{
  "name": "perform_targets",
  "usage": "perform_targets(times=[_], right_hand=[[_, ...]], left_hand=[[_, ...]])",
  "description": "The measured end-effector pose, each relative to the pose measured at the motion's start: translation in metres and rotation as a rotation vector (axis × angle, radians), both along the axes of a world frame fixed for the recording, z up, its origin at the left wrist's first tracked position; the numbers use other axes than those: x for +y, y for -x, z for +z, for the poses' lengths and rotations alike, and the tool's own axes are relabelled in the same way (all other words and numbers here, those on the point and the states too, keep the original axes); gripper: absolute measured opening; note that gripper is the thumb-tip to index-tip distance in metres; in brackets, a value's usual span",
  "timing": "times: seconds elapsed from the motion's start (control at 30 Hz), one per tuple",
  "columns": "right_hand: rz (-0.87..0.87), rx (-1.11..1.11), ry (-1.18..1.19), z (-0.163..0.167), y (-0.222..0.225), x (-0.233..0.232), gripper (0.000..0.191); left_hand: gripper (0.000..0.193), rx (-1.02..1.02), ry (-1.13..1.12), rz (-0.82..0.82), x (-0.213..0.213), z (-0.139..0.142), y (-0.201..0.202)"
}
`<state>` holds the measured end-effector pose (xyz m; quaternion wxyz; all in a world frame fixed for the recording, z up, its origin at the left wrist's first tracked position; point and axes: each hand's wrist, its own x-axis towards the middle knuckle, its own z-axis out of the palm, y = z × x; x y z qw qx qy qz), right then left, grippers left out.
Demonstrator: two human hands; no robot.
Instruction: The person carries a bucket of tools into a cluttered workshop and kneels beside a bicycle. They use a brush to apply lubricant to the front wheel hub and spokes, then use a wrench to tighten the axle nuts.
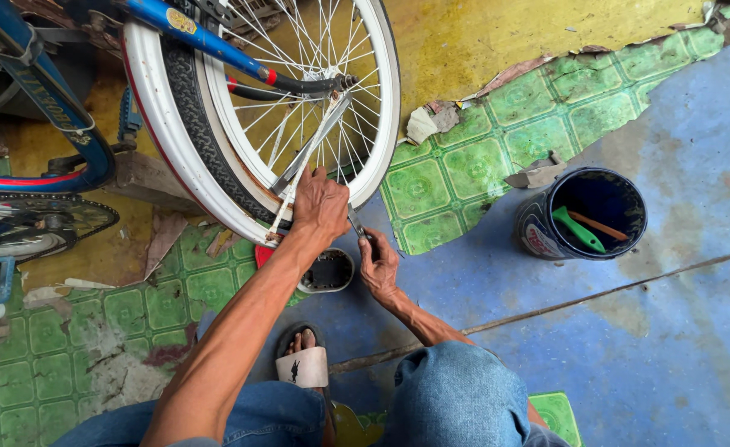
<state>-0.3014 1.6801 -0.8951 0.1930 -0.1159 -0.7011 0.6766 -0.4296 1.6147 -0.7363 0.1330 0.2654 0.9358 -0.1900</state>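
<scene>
Tyre (184, 116), black, sat partly peeled off the white bicycle rim (154, 124); the rest remained seated. Left hand (319, 207) clasped the rim's lower edge; right hand (379, 263) gripped a metal lever (355, 222).

Two bare hands, left hand (321, 207) and right hand (379, 266), no gloves, rings or watch. Forearms bare to the frame edge, no sleeves visible; lean, veins and tendons showing. Blue denim jeans (456, 397) on both legs, faded, seams visible at the knees, filling 6 o'clock of the view. One foot (303, 341) showing between the knees at 7 o'clock, toes bare, in an open sandal (303, 364) with a wide pale strap bearing a small dark figure print.
</scene>
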Motion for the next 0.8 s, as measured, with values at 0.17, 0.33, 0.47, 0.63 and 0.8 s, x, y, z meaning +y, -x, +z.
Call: perform_targets(times=[0.17,0.33,0.47,0.63,0.8], right_hand=[[0.023,-0.025,-0.002,0.004,0.003,0.002,0.019],[0.177,-0.229,-0.248,0.022,0.002,0.035,0.021],[0.329,-0.101,-0.451,0.048,0.010,0.074,0.024],[0.581,-0.109,-0.764,0.073,0.034,0.108,0.022],[0.899,-0.166,-1.111,0.083,0.069,0.127,0.024]], left_hand=[[0.028,0.003,0.024,-0.015,-0.002,-0.001,0.000],[0.039,-0.029,0.050,-0.029,-0.006,0.000,0.001],[0.030,-0.024,0.031,-0.067,-0.008,-0.001,0.000],[0.017,-0.022,0.043,-0.092,-0.006,-0.001,-0.001],[0.015,-0.027,0.054,-0.105,-0.004,-0.004,0.001]])
